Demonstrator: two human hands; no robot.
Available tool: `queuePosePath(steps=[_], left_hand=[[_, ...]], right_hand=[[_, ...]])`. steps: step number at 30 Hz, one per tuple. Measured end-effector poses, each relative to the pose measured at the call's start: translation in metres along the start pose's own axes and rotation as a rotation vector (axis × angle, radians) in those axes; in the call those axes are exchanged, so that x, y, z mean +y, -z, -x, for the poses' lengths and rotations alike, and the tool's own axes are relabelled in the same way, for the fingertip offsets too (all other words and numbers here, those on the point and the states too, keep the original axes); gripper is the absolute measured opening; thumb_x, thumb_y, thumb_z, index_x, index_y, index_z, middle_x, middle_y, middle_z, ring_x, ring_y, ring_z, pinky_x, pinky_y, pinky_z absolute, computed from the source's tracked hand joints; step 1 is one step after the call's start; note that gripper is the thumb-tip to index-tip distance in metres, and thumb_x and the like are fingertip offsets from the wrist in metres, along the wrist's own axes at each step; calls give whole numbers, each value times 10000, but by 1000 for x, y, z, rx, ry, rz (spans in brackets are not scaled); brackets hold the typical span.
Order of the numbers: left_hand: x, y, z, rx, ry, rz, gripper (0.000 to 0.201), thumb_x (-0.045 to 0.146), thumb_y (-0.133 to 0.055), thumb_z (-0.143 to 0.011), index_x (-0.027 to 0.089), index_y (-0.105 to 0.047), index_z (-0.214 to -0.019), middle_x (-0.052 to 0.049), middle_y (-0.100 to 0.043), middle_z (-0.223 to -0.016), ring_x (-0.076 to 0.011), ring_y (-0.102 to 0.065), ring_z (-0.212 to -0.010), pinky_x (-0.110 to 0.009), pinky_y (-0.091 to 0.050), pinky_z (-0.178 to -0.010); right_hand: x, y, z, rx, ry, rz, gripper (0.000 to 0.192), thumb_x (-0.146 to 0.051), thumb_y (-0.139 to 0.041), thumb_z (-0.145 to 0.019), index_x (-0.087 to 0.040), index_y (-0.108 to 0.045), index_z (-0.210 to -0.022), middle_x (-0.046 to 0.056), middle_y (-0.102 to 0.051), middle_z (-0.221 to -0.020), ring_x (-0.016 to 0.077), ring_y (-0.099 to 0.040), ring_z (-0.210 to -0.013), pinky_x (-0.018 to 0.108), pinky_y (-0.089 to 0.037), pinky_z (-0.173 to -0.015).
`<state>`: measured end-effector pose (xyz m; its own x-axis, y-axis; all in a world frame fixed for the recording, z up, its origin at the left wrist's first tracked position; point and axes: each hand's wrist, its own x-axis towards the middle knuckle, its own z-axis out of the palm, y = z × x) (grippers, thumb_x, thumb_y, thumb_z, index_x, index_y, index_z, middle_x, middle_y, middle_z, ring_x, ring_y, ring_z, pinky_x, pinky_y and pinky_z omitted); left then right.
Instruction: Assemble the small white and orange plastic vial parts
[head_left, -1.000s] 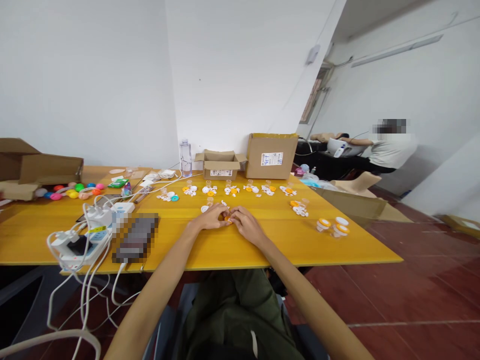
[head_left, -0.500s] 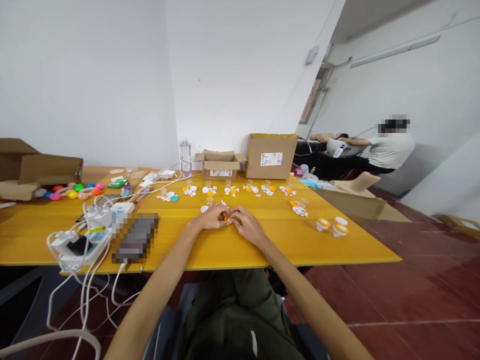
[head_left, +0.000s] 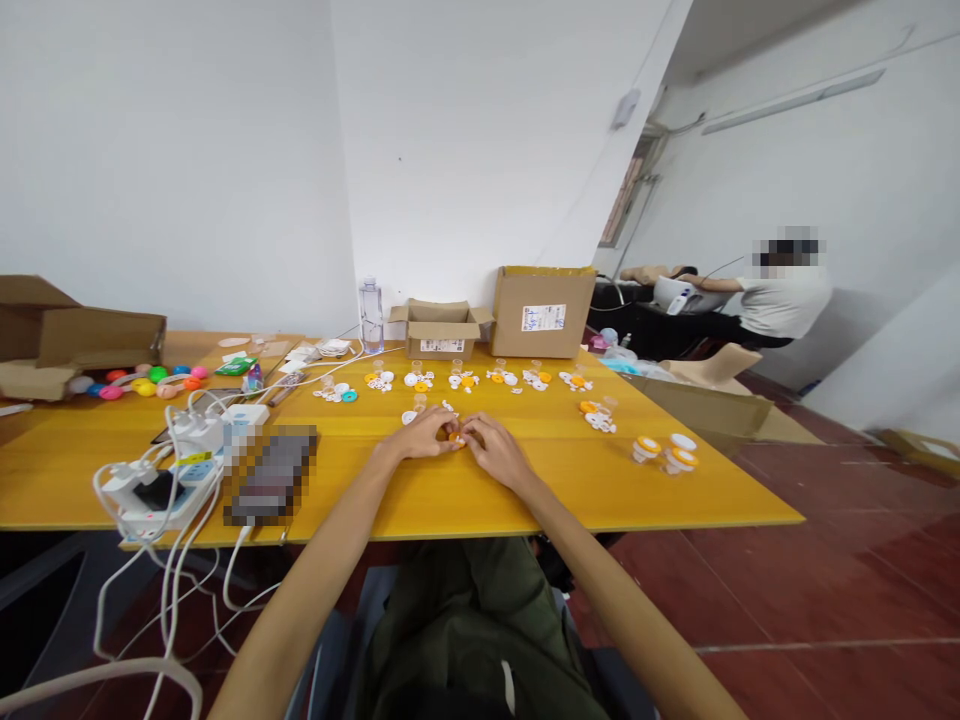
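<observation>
Between my two hands is a small round orange plastic part [head_left: 455, 437], with some white on it, just above or on the yellow table. My left hand [head_left: 424, 436] grips it from the left with curled fingers. From the right, my right hand [head_left: 491, 448] closes its fingertips on the same part. Its underside and most of its edge are hidden by my fingers. Just beyond my left hand lie a white disc [head_left: 409, 417], a clear plastic cup [head_left: 420, 402] and small white pieces [head_left: 449, 407].
Several piles of white and orange parts [head_left: 465, 382] line the back of the table [head_left: 570, 490]. Orange-lidded clear cups [head_left: 679, 460] stand at right. A phone [head_left: 271, 476] and a cabled power strip [head_left: 187, 485] lie left. Cardboard boxes [head_left: 541, 315] stand behind; a person [head_left: 784, 300] sits beyond.
Both hands stay in place around the orange part, with only slight finger movement. The part shows a little differently between the fingertips.
</observation>
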<state>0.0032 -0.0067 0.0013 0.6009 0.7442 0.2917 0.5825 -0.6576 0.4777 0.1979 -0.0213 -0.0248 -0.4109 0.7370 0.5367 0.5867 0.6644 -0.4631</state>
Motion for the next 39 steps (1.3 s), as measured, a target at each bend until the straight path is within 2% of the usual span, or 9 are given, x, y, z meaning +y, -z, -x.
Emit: queuePosePath(steps=[20, 28, 39], left_hand=[[-6, 0, 0, 15, 19, -3, 114, 240, -643, -800, 213, -634, -910, -35, -650, -933, -210, -593, -946, -355, -477, -909], [-3, 2, 2, 16, 37, -17, 264, 130, -584, -718, 222, -646, -958, -36, -663, -987, -231, -589, -1021, -378, -471, -978], [0, 5, 4, 26, 50, -65, 363, 65, -507, -688, 225, -617, -994, -50, -656, -1029, -238, -587, -1037, -368, -490, -944]], right_hand=[[-4, 1, 0, -27, -58, 29, 213, -68, -544, -794, -241, -622, -890, 36, -692, -944, 197, -637, -883, 301, -487, -794], [-3, 2, 0, -19, -73, 35, 228, -68, -503, -808, -244, -626, -884, 32, -699, -920, 193, -641, -861, 294, -481, -777], [-2, 2, 1, -1, -80, 55, 205, -92, -500, -833, -246, -617, -901, 39, -694, -920, 200, -640, -852, 297, -481, -762]])
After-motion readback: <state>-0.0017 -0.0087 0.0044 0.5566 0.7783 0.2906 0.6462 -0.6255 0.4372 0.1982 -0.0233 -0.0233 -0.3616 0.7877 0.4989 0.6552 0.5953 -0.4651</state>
